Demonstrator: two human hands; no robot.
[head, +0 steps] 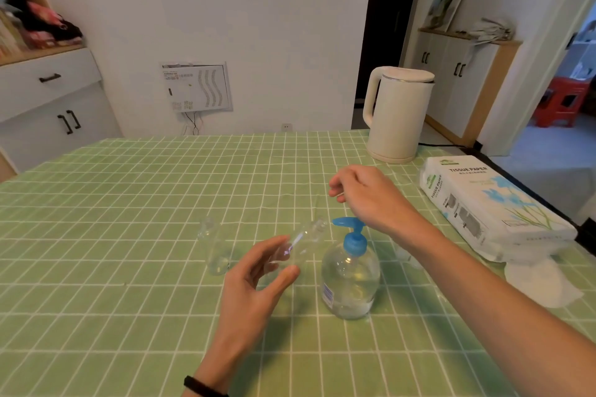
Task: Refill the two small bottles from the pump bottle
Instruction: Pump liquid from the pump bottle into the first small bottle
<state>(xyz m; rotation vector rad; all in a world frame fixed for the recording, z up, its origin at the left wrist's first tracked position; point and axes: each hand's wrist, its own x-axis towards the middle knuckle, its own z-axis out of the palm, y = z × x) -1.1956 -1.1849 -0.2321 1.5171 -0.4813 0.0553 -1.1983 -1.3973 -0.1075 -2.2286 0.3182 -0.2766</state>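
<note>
The pump bottle (350, 280) is clear with a blue pump head and stands on the green checked tablecloth (129, 235), partly filled with clear liquid. My left hand (258, 271) grips one small clear bottle (306, 237), tilted so its mouth points at the blue nozzle. The other small clear bottle (214, 250) stands upright to the left, apart from my hands. My right hand (361, 193) hovers just behind and above the pump head, its wrist over the nozzle. Its fingers hang loosely curled and I see nothing in them.
A cream electric kettle (398, 113) stands at the back right, and a pack of tissue paper (490, 203) lies at the right edge with a loose tissue (535, 284) in front of it. A small clear object (407, 255) lies under my right forearm.
</note>
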